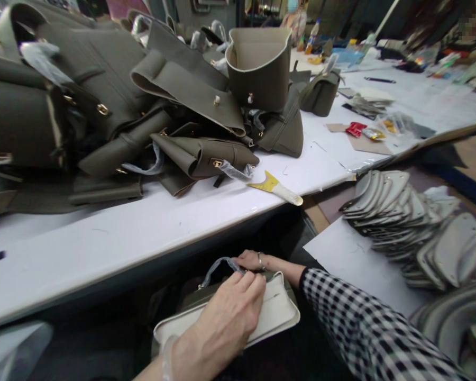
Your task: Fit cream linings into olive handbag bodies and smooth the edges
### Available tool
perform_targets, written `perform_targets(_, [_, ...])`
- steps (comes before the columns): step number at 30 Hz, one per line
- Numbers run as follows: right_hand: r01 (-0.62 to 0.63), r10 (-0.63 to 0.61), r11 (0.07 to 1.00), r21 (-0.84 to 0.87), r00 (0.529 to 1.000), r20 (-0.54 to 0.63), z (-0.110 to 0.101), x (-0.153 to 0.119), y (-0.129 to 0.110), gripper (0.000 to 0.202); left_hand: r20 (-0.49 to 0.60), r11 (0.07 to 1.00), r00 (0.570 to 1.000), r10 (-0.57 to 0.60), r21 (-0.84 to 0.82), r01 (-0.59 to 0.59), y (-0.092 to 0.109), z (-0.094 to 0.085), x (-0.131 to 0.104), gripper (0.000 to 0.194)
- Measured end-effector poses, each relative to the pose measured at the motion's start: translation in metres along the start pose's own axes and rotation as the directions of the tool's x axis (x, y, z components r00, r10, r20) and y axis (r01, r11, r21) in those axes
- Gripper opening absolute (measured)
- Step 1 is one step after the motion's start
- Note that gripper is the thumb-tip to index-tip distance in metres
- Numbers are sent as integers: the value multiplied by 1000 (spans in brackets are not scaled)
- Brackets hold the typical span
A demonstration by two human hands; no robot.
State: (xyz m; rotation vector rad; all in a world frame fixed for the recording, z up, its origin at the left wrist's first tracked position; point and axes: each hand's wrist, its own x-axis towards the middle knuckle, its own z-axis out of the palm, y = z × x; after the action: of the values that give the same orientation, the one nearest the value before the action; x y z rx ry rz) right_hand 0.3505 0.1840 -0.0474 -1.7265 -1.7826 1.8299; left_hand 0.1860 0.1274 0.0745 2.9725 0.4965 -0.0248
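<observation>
A handbag [273, 315] with an off-white face turned up and a grey-brown edge sits low in front of me, below the table edge. Its carrying handle [218, 264] is wrapped in clear plastic. My left hand [234, 307] lies across the pale face with its fingers curled over the far edge; the fingertips are hidden. On the far side, my right hand [250, 260] grips the bag by the base of the handle, its fingers partly hidden. The checked sleeve [365, 317] is on my right arm.
Many grey-brown bags [198, 100] are heaped on the white table [143, 238]. A yellow-and-white scraper-like tool [275, 188] lies near its edge. Stacked curved grey pieces [396, 211] stand at the right. Small wrapped packets [357, 129] lie farther back.
</observation>
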Motion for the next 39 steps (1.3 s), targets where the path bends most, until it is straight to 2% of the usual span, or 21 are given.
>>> perform_targets(3, [23,-23,1000,10,999,23,-25,-19,-10,41,26,999,999,-33,3,33,2,-10,-1,27])
perform_targets(7, [126,-122,992,-31,986,117,-47,-65,-32,52,26,997,997,-71,-17,72,5,-15,-5,28])
perform_targets(11, [175,-154,977,-124,974,167,-49,-99,-44,52,-12,995,997,-78,-56,78,9,-11,-12,31])
perform_targets(14, [198,-169,959,-203,974,151,-43,-109,-45,52,-1,986,995,-100,-131,99,9,-9,-15,32])
perform_targets(17, [216,-181,925,-312,974,135,-41,-114,-45,43,-14,948,988,-156,-282,146,1,-10,-22,25])
perform_targets(19, [230,-193,894,-384,972,132,-42,-116,-50,39,-66,891,959,-275,-392,229,-9,-9,-32,24])
perform_targets(22, [253,-203,856,-451,967,156,-42,-111,-63,41,-112,784,870,-481,-500,369,-22,-7,-54,25])
perform_targets(24, [256,-198,853,-455,965,173,-36,-98,-75,44,-98,732,826,-556,-529,430,-26,-6,-67,21])
perform_targets(26, [235,-182,864,-445,970,159,-25,-80,-85,57,-73,707,810,-582,-537,460,-26,-5,-75,16])
perform_targets(28, [195,-152,872,-448,980,129,-10,-63,-90,71,-60,700,807,-587,-539,469,-25,-4,-78,15])
perform_targets(31, [151,-109,850,-506,988,111,9,-46,-90,75,-71,696,802,-593,-546,466,-23,-2,-78,13])
perform_targets(34, [149,-119,779,-609,989,90,18,-46,-86,65,-102,726,815,-570,-528,441,-21,0,-79,10])
perform_targets(39, [183,-180,642,-744,980,85,23,-55,-87,60,-138,838,875,-465,-387,384,-15,-2,-85,17])
